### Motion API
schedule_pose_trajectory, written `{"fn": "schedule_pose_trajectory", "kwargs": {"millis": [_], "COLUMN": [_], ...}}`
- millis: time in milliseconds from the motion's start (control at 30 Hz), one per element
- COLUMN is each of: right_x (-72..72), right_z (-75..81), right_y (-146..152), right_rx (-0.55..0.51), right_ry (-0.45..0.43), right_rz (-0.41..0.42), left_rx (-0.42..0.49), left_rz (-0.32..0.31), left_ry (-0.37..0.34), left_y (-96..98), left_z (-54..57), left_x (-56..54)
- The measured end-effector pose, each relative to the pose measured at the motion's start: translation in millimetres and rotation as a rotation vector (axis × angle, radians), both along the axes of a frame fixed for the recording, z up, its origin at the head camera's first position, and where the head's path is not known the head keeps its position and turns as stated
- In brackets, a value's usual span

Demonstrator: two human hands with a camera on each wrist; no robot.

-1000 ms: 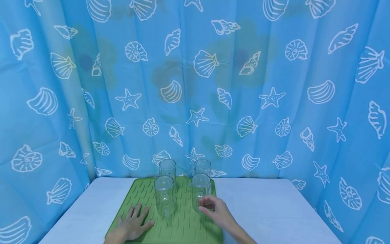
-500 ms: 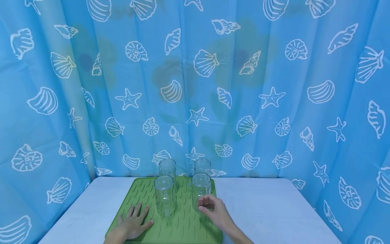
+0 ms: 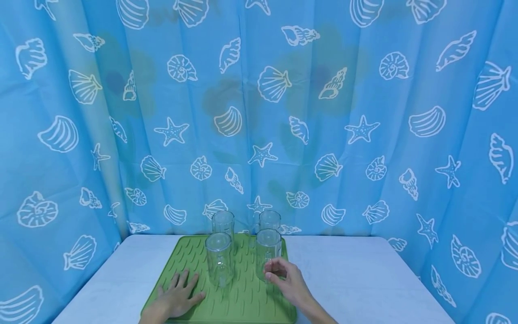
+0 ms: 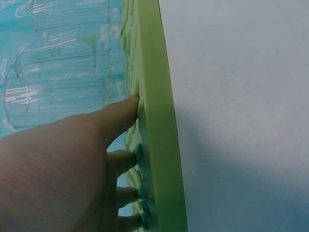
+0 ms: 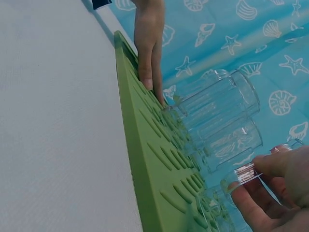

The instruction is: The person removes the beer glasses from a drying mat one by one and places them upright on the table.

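Note:
A glass mug (image 3: 265,252) stands upright at the front right of the green ridged mat (image 3: 238,308). My right hand (image 3: 289,282) pinches its handle (image 5: 243,174) between thumb and curled fingers, as the right wrist view shows. On the mat's front left my left hand (image 3: 175,299) rests with fingers spread, its fingertips touching the ridges. Close to that hand stands a second glass mug (image 3: 219,263), its handle facing the front; it fills the upper left of the left wrist view. Behind these two stand a back-left glass (image 3: 223,220) and a back-right glass (image 3: 270,218).
The mat lies on a white table (image 3: 344,279), its raised edge (image 4: 161,116) plain in the left wrist view. A blue curtain (image 3: 259,112) with white shell and starfish prints hangs behind and on both sides.

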State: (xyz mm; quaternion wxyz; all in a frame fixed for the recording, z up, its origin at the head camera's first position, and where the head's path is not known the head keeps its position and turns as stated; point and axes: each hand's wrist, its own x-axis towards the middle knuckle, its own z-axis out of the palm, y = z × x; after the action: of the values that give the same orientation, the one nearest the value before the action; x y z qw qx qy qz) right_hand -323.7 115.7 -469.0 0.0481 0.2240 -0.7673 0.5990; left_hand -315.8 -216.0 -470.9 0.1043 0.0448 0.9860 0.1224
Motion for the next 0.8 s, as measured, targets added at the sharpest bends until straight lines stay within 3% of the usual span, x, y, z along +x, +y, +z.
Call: {"fn": "schedule_pose_trajectory", "kwargs": {"millis": [467,800], "right_x": [2.2,-0.5], "right_z": [8.9,19.4], "right_y": [5.0,9.6], "right_rx": [-0.013,-0.023], "right_ry": [0.038,0.051], "right_rz": [0.005,0.006], "left_rx": [0.006,0.024], "left_rz": [-0.006,-0.003], "left_ry": [-0.011,-0.014], "left_y": [1.4,0.9], "left_z": [5.4,2.1], "left_x": [-1.5,-0.3]}}
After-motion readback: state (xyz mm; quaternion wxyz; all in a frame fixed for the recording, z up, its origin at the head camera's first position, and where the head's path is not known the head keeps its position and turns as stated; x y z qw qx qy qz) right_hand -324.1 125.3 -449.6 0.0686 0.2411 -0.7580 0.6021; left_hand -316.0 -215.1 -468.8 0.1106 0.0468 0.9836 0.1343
